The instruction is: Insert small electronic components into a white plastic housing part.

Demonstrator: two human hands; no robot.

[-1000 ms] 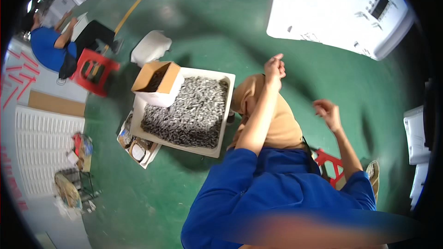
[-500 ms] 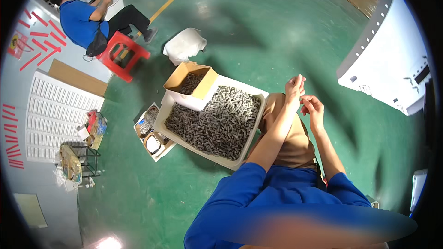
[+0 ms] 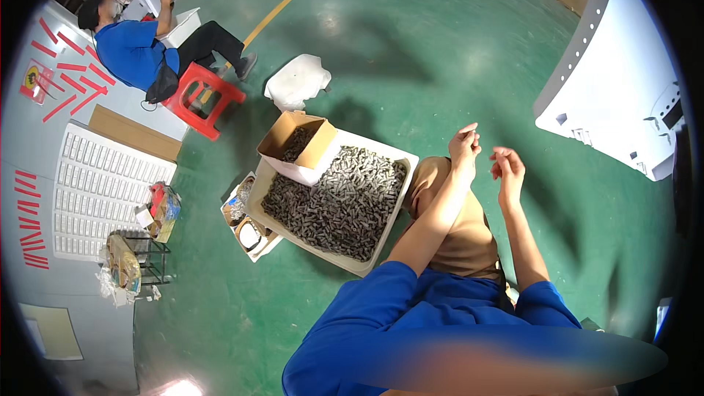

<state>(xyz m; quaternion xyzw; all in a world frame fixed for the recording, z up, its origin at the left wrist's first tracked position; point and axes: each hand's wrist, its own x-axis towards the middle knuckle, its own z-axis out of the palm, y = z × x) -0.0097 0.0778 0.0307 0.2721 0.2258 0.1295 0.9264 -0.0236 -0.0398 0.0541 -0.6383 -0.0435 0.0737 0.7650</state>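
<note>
Small grey metallic pieces [image 3: 337,202] lie heaped in a shallow white tub [image 3: 378,145], to the left of both hands and well apart from them. The left hand [image 3: 464,149], nearer the tub, has its fingers curled in; I cannot tell whether anything is pinched there. The right hand [image 3: 509,169] is raised just beside it, apart, fingers bent; whether it grasps something is also unclear. On the left wall, a sign [image 3: 37,81] bears a yellow patch with a dark symbol, its markings too small to read. An open cardboard box [image 3: 297,173], white outside and brown inside, stands over the tub's far-left corner with dark pieces in it. Beside the tub, a low carton [image 3: 258,253] holds small items and a white round object [image 3: 249,235].
</note>
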